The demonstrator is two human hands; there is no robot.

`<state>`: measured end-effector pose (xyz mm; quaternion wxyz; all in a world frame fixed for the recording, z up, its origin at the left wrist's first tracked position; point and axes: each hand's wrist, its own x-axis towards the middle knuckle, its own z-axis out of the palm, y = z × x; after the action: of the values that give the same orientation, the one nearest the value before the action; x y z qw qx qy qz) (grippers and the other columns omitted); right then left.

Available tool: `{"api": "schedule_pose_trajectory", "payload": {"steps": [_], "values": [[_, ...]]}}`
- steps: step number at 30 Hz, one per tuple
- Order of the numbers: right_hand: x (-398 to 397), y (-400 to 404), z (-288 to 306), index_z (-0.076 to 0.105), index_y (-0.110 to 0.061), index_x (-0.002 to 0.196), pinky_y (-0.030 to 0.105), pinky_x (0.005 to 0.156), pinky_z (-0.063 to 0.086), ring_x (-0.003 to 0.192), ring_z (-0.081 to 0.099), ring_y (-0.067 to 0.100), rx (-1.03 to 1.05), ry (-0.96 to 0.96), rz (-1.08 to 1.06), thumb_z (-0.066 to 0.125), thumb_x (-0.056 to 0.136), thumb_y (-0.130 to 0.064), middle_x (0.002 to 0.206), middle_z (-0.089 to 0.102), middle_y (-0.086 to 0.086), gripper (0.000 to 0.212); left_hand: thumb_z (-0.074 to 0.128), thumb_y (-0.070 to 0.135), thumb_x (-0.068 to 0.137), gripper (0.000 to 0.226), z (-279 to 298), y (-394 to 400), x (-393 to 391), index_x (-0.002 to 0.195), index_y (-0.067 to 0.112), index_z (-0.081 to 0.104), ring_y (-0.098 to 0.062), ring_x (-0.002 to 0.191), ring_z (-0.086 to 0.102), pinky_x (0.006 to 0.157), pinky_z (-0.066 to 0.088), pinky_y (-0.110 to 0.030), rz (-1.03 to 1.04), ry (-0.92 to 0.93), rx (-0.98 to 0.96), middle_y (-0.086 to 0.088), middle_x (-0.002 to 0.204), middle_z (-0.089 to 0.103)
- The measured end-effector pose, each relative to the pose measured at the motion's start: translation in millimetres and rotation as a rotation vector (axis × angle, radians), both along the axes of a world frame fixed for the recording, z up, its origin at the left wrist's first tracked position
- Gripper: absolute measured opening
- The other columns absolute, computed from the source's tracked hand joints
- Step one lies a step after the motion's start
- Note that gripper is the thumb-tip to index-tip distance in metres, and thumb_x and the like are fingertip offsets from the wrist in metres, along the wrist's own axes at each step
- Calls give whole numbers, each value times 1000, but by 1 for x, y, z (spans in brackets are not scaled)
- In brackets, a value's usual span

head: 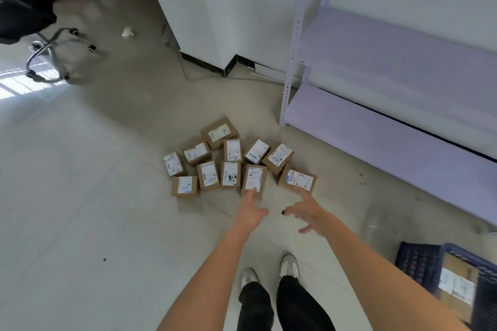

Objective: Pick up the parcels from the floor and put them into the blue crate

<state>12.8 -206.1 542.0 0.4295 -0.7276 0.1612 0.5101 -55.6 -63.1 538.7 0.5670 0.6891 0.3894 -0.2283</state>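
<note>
Parcels (231, 164): eleven small brown cardboard boxes lie in a loose cluster on the floor (94, 183), in front of the person's feet and near the foot of the lilac shelving unit (390, 121). Most touch or nearly touch a neighbour. Each carries a white shipping label on its upper face.

Blue crate (419, 263): on the floor at the lower right, well apart from the cluster. At least one labelled box already lies inside it.

Grip state: the left hand (251, 209) is open, fingers extended toward the nearest centre box (254, 180); contact cannot be confirmed. The right hand (306, 212) is open with fingers spread, its index finger at the near edge of the rightmost box (297, 180). Neither hand holds anything.

Risks, as judged from this layout:
- Close packing leaves little finger room between boxes; a lift may drag or tip a neighbour.
- Taking one box in each hand gives a one-handed grip on each; a shallow pinch could let a box slip.
- The crate lies to the side and behind the reach, so each transfer calls for a turn, and a box could miss the rim.

Legible writing: the far-left box (173, 164) bears a handwritten number, apparently "5288". Another label carries a short handwritten mark. Barcodes and printed text are too small to read. No brand is identifiable.
</note>
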Motion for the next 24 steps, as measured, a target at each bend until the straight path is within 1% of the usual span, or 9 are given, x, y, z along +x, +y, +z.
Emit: {"api": "schedule_pose_trajectory", "payload": {"steps": [2,4,6,7,12,15,18,21,24], "values": [[10,16,-27,19,-33,146,54,96,46,115,46,25,0,15,6,64,82,-3,111,52,4,84,59,0,84,69,-34,15,10,145,17,32,-22,122,46,84,39,-24,16,16,15,-11,140,42],[19,31,-64,16,-36,147,52,95,46,119,46,27,6,29,6,65,83,-5,124,48,8,87,58,-2,84,68,-74,29,20,144,17,34,-25,124,47,83,40,-24,32,52,9,-13,139,43],[25,47,-110,13,-39,146,50,94,46,121,45,28,5,33,-3,65,83,-6,140,41,13,88,57,1,85,67,-120,44,29,144,21,34,-24,123,48,88,41,-25,26,83,-3,-12,139,45],[26,54,-139,12,-41,146,50,93,46,120,46,28,-3,45,6,66,83,-7,143,39,14,89,56,2,85,66,-146,51,33,144,23,33,-23,122,48,91,40,-26,17,103,-12,-11,139,45],[33,83,-283,11,-45,144,50,94,47,118,46,26,-40,112,20,67,81,-9,140,41,12,92,53,0,88,64,-276,78,51,145,22,31,-20,109,48,86,39,-25,30,162,-13,-12,139,44],[47,95,-361,10,-45,145,54,97,45,120,45,27,-68,113,23,67,81,-10,137,44,10,93,53,2,87,67,-352,89,62,145,24,29,-25,116,52,89,44,-29,-19,180,44,-10,139,47],[71,105,-432,6,-46,145,57,99,43,126,42,30,-80,93,15,66,82,-9,142,41,9,95,53,12,88,63,-421,97,83,144,24,28,-31,115,55,94,48,-35,-116,176,116,-8,132,54],[96,115,-489,2,-44,146,58,100,40,132,37,33,-75,51,17,67,81,-11,149,33,7,98,53,26,88,63,-480,103,102,144,26,23,-33,111,57,91,49,-39,-141,164,191,-11,127,57],[115,125,-526,0,-43,147,60,100,40,134,36,33,-70,21,4,68,81,-13,153,28,4,99,54,25,89,73,-521,107,117,148,26,11,-32,113,56,89,48,-38,-119,166,215,-14,129,55]]}}
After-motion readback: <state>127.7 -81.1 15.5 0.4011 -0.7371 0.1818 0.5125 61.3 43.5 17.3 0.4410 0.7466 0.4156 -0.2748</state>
